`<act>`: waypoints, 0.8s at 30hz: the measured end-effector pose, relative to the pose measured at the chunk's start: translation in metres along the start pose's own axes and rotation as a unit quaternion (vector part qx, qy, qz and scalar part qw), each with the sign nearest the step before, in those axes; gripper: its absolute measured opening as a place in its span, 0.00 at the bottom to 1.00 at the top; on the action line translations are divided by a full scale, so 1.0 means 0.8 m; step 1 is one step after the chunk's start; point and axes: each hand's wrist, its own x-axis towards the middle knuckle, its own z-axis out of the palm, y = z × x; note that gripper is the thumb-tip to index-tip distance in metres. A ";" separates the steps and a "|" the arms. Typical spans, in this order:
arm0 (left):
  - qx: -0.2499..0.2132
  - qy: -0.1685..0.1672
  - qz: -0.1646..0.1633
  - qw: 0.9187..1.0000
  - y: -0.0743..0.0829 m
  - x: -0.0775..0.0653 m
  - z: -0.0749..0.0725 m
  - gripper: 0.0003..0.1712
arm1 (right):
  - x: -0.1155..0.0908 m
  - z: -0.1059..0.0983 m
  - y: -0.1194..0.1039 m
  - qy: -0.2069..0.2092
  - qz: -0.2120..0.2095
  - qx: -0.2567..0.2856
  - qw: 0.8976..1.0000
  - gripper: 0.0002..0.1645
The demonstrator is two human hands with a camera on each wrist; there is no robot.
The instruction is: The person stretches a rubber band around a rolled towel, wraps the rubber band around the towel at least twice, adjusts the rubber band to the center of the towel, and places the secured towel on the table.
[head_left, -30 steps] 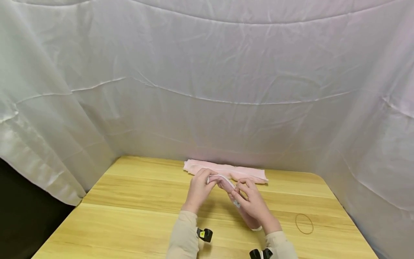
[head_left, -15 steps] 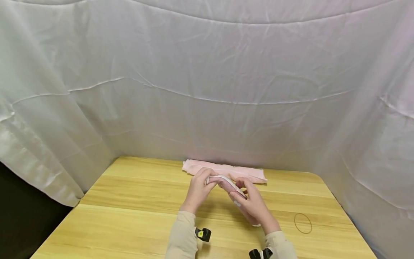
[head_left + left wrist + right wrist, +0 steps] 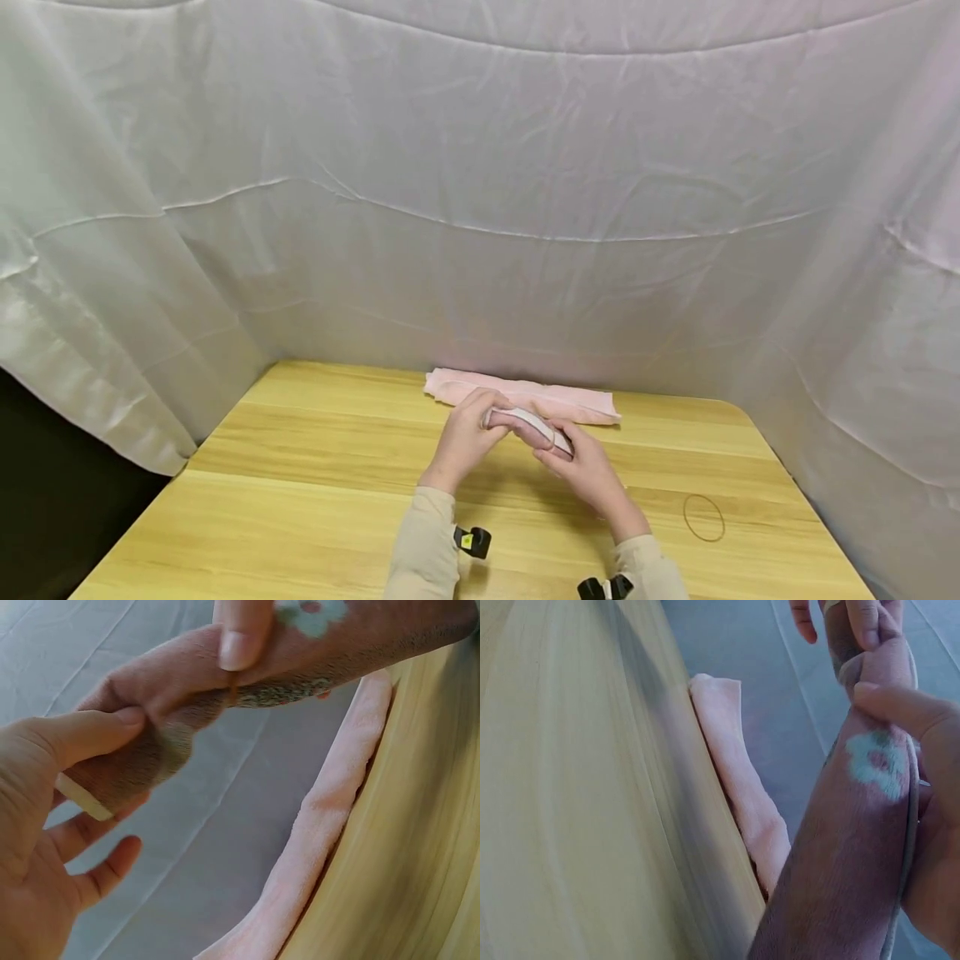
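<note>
A folded pink hand towel with a white edge is held above the table in the head view. My left hand pinches its left end between thumb and fingers. My right hand grips it further along, thumb on the near side. A thin brown rubber band circles the towel under the right thumb, squeezing it narrower there. A pale green flower marks the towel beside the right thumb. In the head view, the right hand hides the rest of the towel.
A second pink towel, folded long, lies at the table's back edge. Another rubber band lies flat on the wooden table to the right. Grey curtains enclose the back and sides.
My right fingers have closed further round the towel near the band. The towel has turned so its white edge faces up, and its hanging lower part has gone behind my right hand.
</note>
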 end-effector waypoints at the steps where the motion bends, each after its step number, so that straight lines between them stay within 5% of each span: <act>1: 0.005 -0.013 -0.009 1.000 0.001 0.000 0.000 0.12 | 0.000 0.000 0.001 0.009 -0.011 -0.008 1.000 0.28; 10: 0.096 -0.118 -0.024 0.988 0.006 0.001 0.002 0.25 | -0.001 0.001 0.006 0.055 -0.079 -0.082 0.992 0.25; 17: 0.106 -0.160 -0.042 0.980 0.012 0.001 0.002 0.30 | -0.003 0.002 0.007 0.064 -0.092 -0.128 0.985 0.25; 24: 0.120 -0.178 -0.042 0.976 0.014 0.001 0.007 0.31 | 0.000 0.006 0.009 0.103 -0.171 -0.172 0.965 0.27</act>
